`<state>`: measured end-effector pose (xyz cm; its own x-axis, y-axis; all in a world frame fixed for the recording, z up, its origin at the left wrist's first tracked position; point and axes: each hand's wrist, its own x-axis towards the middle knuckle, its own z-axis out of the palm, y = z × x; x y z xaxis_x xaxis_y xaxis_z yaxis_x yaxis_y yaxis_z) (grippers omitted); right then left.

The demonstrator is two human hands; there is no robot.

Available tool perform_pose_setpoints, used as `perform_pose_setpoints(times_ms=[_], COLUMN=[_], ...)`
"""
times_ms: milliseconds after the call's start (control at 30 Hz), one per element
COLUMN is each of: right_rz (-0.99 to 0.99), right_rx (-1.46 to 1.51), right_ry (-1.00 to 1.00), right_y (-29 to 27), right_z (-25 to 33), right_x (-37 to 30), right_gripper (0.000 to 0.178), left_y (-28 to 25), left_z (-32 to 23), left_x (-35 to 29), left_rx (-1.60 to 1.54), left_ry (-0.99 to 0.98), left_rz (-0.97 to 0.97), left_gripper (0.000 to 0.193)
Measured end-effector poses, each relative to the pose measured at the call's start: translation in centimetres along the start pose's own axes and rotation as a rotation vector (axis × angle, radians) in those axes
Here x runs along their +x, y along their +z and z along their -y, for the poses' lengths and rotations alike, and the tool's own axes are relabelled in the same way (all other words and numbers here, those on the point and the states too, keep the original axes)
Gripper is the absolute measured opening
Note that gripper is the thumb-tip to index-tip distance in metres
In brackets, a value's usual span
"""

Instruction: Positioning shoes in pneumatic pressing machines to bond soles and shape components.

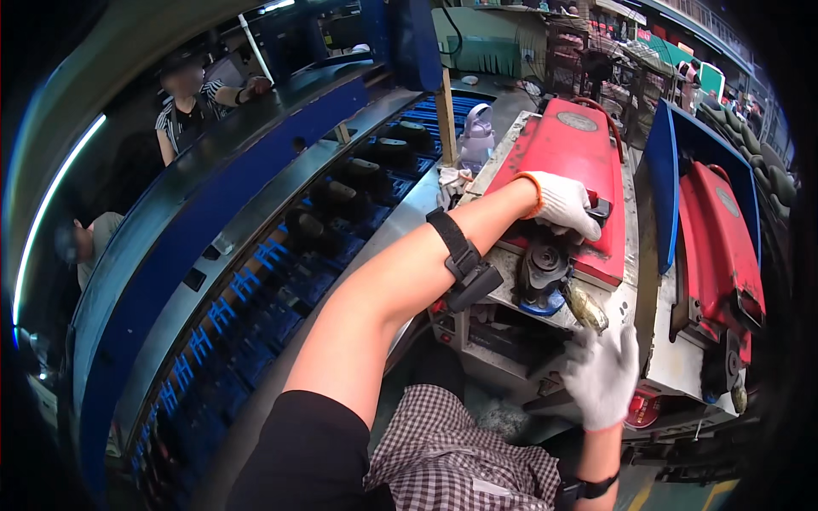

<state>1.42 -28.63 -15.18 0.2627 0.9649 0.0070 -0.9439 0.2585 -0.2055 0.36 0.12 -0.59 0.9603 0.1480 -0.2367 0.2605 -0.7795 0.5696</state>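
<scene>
My left hand [565, 206], in a white glove with an orange cuff, reaches across to the front of a red machine [567, 145]. Its fingers curl down beside a dark metal fitting [600, 209], and what they grip is hidden. Just below it, a black round machine part [545, 266] sits on a blue base [542, 304]. A worn, yellowish oblong piece [586, 307] sticks out beside that part, toward me. My right hand [603, 376], also gloved in white, hovers close to the piece's near end. Its fingers are apart, somewhat blurred, with nothing visible in them.
A second red machine [720, 247] stands at the right behind a blue panel [658, 187]. On the left runs a conveyor with blue racks [230, 302] carrying several dark shoe-like items. A lilac bottle [477, 136] stands by a wooden post [446, 119]. Two people are beyond the conveyor.
</scene>
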Motion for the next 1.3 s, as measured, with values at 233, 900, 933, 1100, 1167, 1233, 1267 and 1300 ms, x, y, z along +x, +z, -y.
perform_pose_setpoints(times_ms=[233,900,933,1100,1167,1233,1267,1300], right_rz=[-0.761,-1.193,-1.222,-1.230,-1.235,-1.235,-1.260,-1.288], right_rx=[-1.952,-2.145,-2.184,-2.196,-2.265,-2.211,-2.172,-2.235], right_ry=[-1.246,-0.711,-0.658,-0.844,-0.823,-0.812,-0.737,-0.740], right_y=[-3.5,-10.0,-10.2,-10.7,-10.1,-9.2,-8.5,-7.8], right_z=[17.6,39.3,39.3,39.3,38.8,37.6,37.1,36.5], right_x=[-13.4,-22.4,-22.4,-22.0,-21.9,-21.8,-21.7,-21.3], right_gripper=[0.047,0.053,0.053,0.054,0.054,0.053,0.054,0.055], left_y=[0.1,0.5,0.5,0.7,0.6,0.5,0.4,0.6], left_z=[0.0,0.0,0.0,-0.3,-0.6,-0.8,-0.8,-0.8], left_x=[-0.1,0.2,0.2,-0.2,-0.5,-0.7,-0.8,-0.8], left_rx=[0.048,0.046,0.054,0.079,0.078,0.065,0.042,0.016], left_ry=[0.004,-0.025,-0.028,0.002,0.007,0.008,0.011,0.020], left_rz=[-0.026,-0.074,-0.090,-0.154,-0.177,-0.181,-0.199,-0.206], left_gripper=[0.042,0.040,0.043,0.050,0.057,0.061,0.064,0.068])
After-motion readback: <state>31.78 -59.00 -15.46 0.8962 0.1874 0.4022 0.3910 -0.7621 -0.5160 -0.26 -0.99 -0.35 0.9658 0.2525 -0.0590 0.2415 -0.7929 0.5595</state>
